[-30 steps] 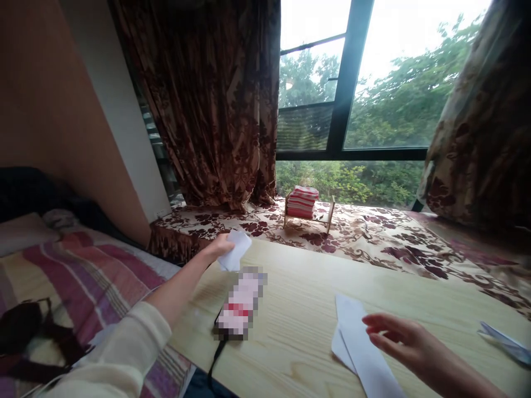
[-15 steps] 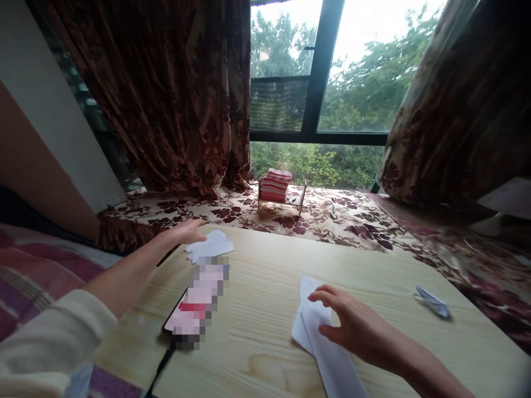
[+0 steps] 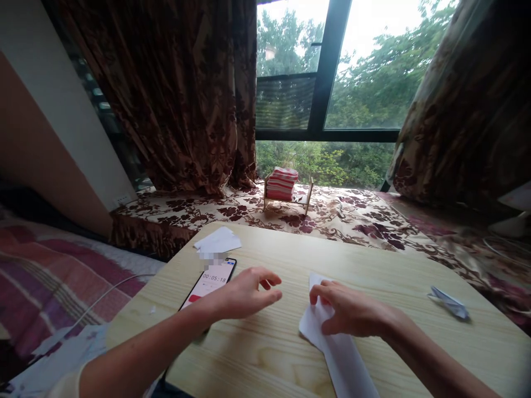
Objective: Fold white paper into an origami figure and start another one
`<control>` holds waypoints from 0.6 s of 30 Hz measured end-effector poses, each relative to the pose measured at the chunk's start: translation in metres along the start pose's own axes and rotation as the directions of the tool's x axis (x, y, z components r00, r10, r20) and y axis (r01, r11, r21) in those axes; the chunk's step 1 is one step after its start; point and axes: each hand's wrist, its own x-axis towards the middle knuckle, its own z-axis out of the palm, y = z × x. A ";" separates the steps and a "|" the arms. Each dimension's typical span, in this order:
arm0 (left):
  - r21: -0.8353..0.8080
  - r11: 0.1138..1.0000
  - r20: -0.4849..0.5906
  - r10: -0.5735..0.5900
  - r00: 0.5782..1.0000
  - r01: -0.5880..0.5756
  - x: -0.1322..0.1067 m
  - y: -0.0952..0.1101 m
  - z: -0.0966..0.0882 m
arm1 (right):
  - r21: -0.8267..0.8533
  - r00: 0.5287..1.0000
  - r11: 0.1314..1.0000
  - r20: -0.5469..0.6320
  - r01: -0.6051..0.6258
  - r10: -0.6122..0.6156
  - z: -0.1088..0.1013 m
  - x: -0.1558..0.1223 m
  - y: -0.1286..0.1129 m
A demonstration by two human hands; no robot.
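On the pale wooden table (image 3: 265, 249) lies a folded white paper strip (image 3: 346, 362), its lower layer jutting out to the left. My right hand (image 3: 348, 309) rests on this strip with fingers curled and apart, touching it but not gripping it. Over the middle of the table is my left hand (image 3: 251, 293), fingers loosely bent, holding nothing. Its forearm passes in front of a phone (image 3: 218, 273) that shows a running time. At the far left corner sits a small pile of white paper pieces (image 3: 218, 240).
A folded paper piece (image 3: 450, 303) lies at the table's right. Beyond the table, a small wooden rack (image 3: 309, 199) holds a stack of red-and-white cloths (image 3: 282, 184) on the floral-covered sill (image 3: 232, 213). A white cable (image 3: 99, 301) runs along the left side.
My left hand has left the paper pile at the far left and moved right and nearer, across the phone. My right hand has lowered onto the folded paper strip.
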 end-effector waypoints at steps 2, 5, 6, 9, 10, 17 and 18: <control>-0.018 1.000 0.026 -0.004 1.000 0.005 0.000 0.004 0.009 | 0.016 1.000 1.000 0.012 -0.005 0.005 -0.001 0.003 0.002; -0.033 0.999 0.063 -0.021 0.998 0.023 0.002 0.008 0.016 | 0.069 1.000 0.998 0.015 -0.003 0.002 -0.001 0.008 0.006; -0.038 0.999 0.072 -0.026 0.997 0.029 0.002 0.009 0.017 | 0.088 1.000 0.996 0.011 -0.003 0.002 -0.001 0.009 0.008; -0.046 0.998 0.084 -0.039 0.996 0.043 0.003 0.010 0.021 | 0.147 1.000 0.989 -0.014 0.002 0.000 0.002 0.011 0.013; -0.048 0.998 0.080 -0.045 0.996 0.049 0.002 0.011 0.022 | 0.169 1.000 0.986 -0.023 0.006 -0.003 0.002 0.010 0.014; -0.305 0.943 0.103 -0.105 0.989 0.132 -0.010 0.029 0.036 | 0.559 0.975 0.805 -0.197 0.199 -0.104 -0.030 -0.006 0.000; -0.391 0.911 0.111 -0.097 0.989 0.133 -0.010 0.031 0.034 | 0.626 0.964 0.746 -0.254 0.227 -0.080 -0.035 -0.005 -0.006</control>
